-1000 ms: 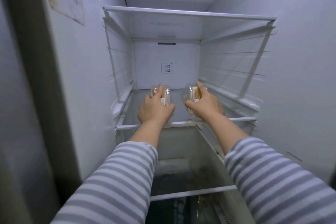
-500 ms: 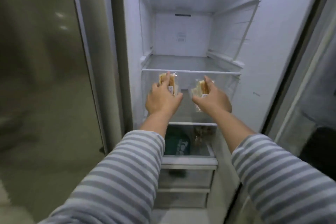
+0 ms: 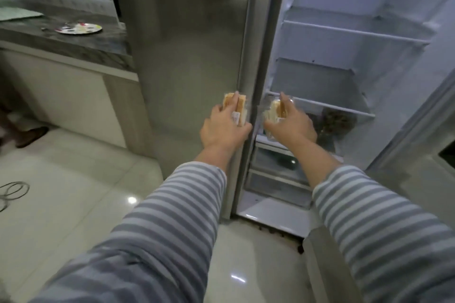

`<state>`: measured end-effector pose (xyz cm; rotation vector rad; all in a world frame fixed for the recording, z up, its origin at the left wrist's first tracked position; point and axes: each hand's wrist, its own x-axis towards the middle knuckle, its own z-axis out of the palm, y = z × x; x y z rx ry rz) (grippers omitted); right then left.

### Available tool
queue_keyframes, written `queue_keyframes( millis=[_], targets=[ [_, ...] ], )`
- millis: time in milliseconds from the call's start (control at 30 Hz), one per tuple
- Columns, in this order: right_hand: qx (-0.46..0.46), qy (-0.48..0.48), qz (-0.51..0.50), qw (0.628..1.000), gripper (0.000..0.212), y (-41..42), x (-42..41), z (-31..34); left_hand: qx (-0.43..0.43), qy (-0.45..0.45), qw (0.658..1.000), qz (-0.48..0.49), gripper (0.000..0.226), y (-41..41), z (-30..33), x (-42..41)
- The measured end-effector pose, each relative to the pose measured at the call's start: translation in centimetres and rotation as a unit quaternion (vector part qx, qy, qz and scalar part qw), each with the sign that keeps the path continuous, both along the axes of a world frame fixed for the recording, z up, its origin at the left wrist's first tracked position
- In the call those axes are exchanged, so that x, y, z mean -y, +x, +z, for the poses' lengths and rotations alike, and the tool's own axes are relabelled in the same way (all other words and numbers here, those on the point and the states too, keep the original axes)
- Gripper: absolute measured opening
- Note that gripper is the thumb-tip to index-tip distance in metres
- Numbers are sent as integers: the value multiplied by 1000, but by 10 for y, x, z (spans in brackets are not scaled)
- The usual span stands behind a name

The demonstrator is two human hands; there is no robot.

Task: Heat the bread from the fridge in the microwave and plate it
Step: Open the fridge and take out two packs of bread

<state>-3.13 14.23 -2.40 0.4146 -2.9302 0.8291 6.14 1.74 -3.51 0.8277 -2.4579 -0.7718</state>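
The left hand (image 3: 222, 128) grips one packaged bread piece (image 3: 235, 108), holding it up in front of the closed steel fridge door (image 3: 187, 56). The right hand (image 3: 291, 125) grips a second wrapped bread pack (image 3: 274, 112) just outside the open fridge compartment (image 3: 344, 69), level with its lower shelf (image 3: 332, 106). A patterned plate (image 3: 78, 28) sits on the dark counter (image 3: 73, 44) well to the left.
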Motion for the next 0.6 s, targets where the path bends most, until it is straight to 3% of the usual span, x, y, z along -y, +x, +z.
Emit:
queue_keyframes(
  millis=[167, 600],
  targets=[
    [18, 16, 50, 998, 78, 64, 84, -14, -5, -4, 998, 67, 74, 84, -11, 76],
    [30, -49, 222, 973, 84, 227, 324, -25, 26, -36, 977, 206, 74, 273, -19, 294]
  ],
)
